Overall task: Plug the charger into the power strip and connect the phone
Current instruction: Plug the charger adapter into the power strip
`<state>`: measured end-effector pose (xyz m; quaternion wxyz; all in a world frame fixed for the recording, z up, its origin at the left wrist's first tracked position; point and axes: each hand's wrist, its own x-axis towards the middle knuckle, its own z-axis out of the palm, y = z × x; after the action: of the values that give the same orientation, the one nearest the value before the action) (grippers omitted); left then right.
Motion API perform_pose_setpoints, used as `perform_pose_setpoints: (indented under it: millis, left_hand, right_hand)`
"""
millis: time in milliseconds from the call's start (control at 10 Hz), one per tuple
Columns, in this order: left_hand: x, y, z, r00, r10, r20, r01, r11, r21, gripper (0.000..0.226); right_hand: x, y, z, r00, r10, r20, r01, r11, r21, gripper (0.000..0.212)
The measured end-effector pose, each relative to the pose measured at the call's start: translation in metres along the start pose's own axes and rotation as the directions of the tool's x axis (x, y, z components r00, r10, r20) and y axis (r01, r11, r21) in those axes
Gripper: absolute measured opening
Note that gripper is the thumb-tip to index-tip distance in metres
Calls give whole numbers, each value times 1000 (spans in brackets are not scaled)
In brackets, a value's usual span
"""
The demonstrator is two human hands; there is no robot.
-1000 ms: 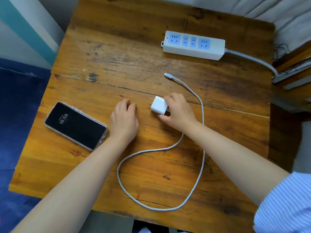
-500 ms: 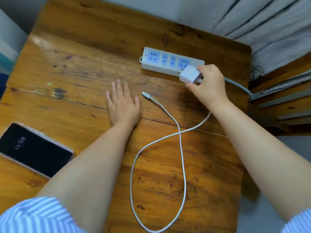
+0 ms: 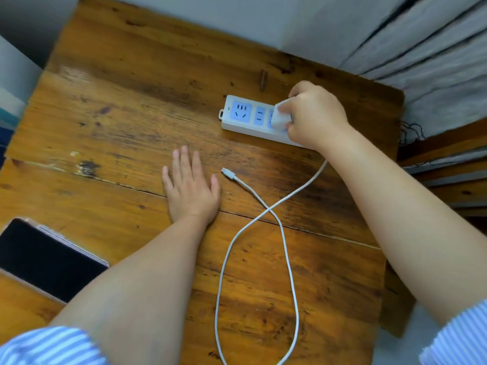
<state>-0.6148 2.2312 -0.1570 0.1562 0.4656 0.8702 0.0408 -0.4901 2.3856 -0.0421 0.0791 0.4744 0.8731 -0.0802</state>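
Right hand [image 3: 315, 115] grips white charger [image 3: 281, 115], pressing it onto power strip [image 3: 247, 117] at counter [image 3: 131, 106] far side. Left hand [image 3: 191, 189] flat, open, palm down. Cable [image 3: 286, 259] loops across; free connector [image 3: 228, 173] beside left hand. Phone [image 3: 44, 256] lower left, screen dark.

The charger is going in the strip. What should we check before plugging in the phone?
1. Charger held by right hand on strip: ok.
2. Charger pushed fully in: cannot tell, the hand hides it.
3. Cable tip free on table: ok.
4. Left hand empty, flat beside the tip: ok.
5. Phone on the table at the left: ok.
6. Phone port facing the tip: cannot tell.
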Motion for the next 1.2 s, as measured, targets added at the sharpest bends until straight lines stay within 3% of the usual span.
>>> perform_pose_setpoints:
  millis: [300, 500, 900, 1200]
  left_hand:
    - [1, 1, -3, 1000, -8, 3, 8, 1000, -13, 60]
    - [1, 0, -1, 1000, -21, 13, 21, 1000, 15, 60]
    - [1, 2, -2, 999, -31, 32, 31, 1000, -5, 61]
    - [1, 1, -5, 999, -21, 46, 21, 1000, -9, 61]
  right_hand:
    - [19, -17, -20, 981, -30, 193, 44, 996, -73, 27]
    - [39, -27, -22, 957, -49, 287, 59, 998, -26, 26]
    - [30, -10, -23, 959, -96, 268, 86, 995, 47, 38]
    - [42, -29, -20, 919, -106, 380, 160, 981, -113, 27]
